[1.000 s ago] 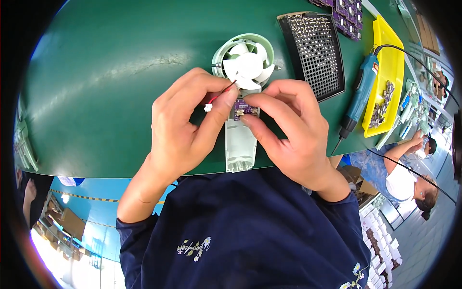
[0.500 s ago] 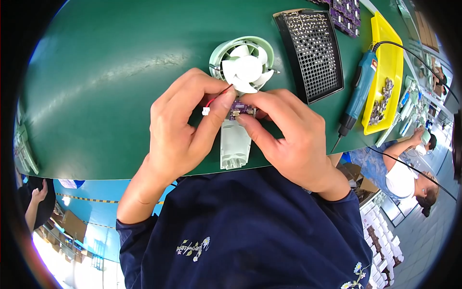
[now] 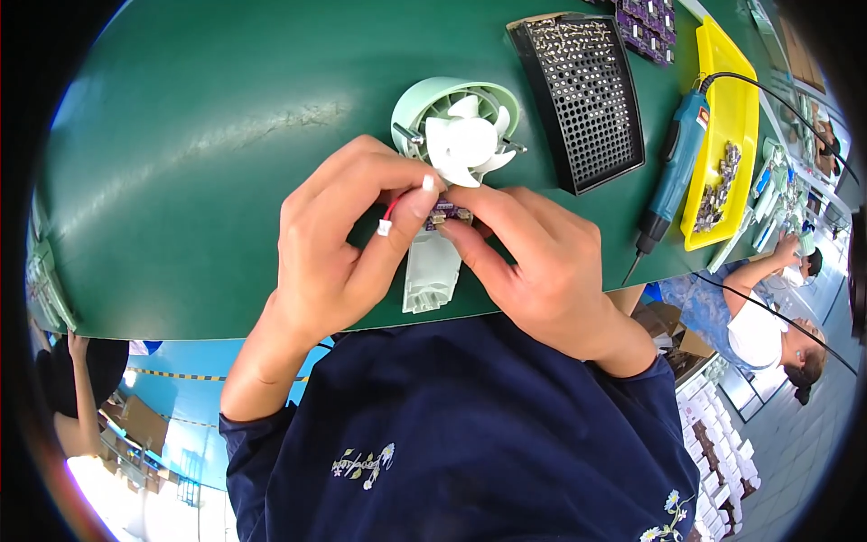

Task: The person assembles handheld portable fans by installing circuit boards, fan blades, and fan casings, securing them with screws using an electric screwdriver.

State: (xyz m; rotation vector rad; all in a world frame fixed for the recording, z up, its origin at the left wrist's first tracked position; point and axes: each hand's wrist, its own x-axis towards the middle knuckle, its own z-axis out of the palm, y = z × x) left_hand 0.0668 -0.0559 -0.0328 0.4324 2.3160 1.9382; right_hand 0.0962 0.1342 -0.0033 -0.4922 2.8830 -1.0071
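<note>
Both my hands are closed around a pale green handheld fan [image 3: 408, 101] lying over the green table. Its white blades [image 3: 470, 144] face up inside the round housing, and its open handle shell [image 3: 429, 278] points toward me. My left hand [image 3: 334, 239] grips the fan where head and handle meet. A red wire [image 3: 392, 208] with a small white connector [image 3: 385, 228] sticks out beside the left thumb. Between thumb and forefinger, my right hand [image 3: 546, 257] pinches a small purple circuit board [image 3: 441, 215] at the handle's top. Fingers hide part of the board.
A black perforated screw tray [image 3: 591, 108] is beyond my right hand. Right of it lie a blue electric screwdriver [image 3: 675, 163] and a yellow bin [image 3: 742, 99] with small metal parts. Purple boards [image 3: 646, 32] lie at the back. Other people work at both sides.
The fan has tilted and turned slightly: its blades moved right and toward me, its handle end moved left. The white connector dropped a little nearer to me. Both hands keep their hold.
</note>
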